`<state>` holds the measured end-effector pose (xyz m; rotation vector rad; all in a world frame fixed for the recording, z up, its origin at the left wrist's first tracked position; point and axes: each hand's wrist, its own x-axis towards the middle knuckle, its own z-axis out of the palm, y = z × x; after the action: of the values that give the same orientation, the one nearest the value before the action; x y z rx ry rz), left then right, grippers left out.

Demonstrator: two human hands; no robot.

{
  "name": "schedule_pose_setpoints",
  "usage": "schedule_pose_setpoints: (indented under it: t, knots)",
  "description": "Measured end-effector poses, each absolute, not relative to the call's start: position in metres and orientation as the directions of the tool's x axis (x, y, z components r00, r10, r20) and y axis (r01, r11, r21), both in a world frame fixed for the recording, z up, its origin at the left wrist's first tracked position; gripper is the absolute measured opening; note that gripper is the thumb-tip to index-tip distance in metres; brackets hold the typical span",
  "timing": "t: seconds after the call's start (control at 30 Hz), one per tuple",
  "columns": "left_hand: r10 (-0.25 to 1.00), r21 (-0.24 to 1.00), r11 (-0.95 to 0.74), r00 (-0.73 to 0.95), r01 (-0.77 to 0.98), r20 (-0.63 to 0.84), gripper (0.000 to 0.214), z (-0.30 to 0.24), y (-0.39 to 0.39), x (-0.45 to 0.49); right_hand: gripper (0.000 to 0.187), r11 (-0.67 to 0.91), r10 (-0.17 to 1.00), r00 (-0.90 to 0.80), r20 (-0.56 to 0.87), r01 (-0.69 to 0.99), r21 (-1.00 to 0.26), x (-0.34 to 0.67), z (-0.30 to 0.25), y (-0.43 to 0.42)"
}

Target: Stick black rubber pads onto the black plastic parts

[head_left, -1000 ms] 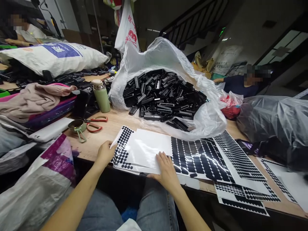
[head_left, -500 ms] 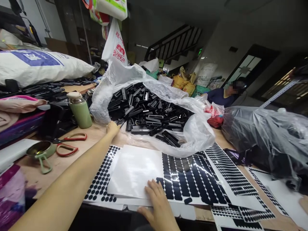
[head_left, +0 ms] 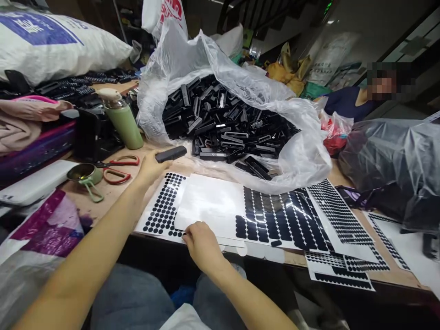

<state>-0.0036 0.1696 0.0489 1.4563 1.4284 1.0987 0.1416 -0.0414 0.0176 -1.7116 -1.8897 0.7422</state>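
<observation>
My left hand holds a black plastic part just above the table, in front of the clear plastic bag heaped with several black plastic parts. My right hand is closed in a pinch at the near edge of the sticker sheets, on the lower corner of a white sheet with black dots. Beside it lies a sheet of black oval stickers, partly peeled bare on its left.
A green bottle, red-handled scissors and a small green cup stand left. More sticker sheets lie right. A dark plastic bag sits far right, a white sack far left. A person sits behind, at the right.
My left hand reached to the bag and came back holding one black part. My right hand slid left along the sheets' near edge and closed into a pinch.
</observation>
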Motion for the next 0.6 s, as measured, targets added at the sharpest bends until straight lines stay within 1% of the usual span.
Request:
schedule_pose_setpoints:
  t: [0.07,0.13,0.2,0.27,0.37,0.47,0.6]
  knots:
    - [0.996,0.974,-0.047,0.082,0.221,0.03,0.046,0.053,0.127,-0.01,0.014,0.023,0.997,-0.061,-0.04,0.78,-0.626,0.129,0.014,-0.041]
    - [0.985,0.991,0.023,0.167,0.134,-0.046,0.049,0.052,0.09,-0.014,0.016,0.007,0.998,-0.04,-0.038,0.781,-0.625,0.127,0.015,-0.044]
    - [0.959,0.988,0.143,0.237,0.064,-0.155,0.053,0.045,0.059,-0.013,0.014,0.014,0.999,-0.046,-0.029,0.73,-0.684,0.135,0.023,-0.048]
    - [0.916,0.966,0.257,0.307,0.042,-0.257,0.054,0.037,0.035,-0.006,0.012,-0.012,0.999,-0.024,-0.036,0.637,-0.771,0.15,0.036,-0.051]
    - [0.846,0.932,0.362,0.408,0.035,-0.344,0.057,0.023,0.013,0.01,0.014,-0.108,0.992,0.107,-0.064,0.484,-0.869,0.173,0.049,-0.049]
    - [0.818,0.907,0.419,0.419,0.033,-0.393,0.06,0.013,0.004,0.027,0.013,-0.197,0.966,0.237,-0.103,0.417,-0.887,0.185,0.044,-0.041]
    - [0.817,0.906,0.422,0.418,0.036,-0.398,0.061,0.006,0.004,0.036,0.009,-0.273,0.938,0.311,-0.155,0.385,-0.882,0.183,0.026,-0.033]
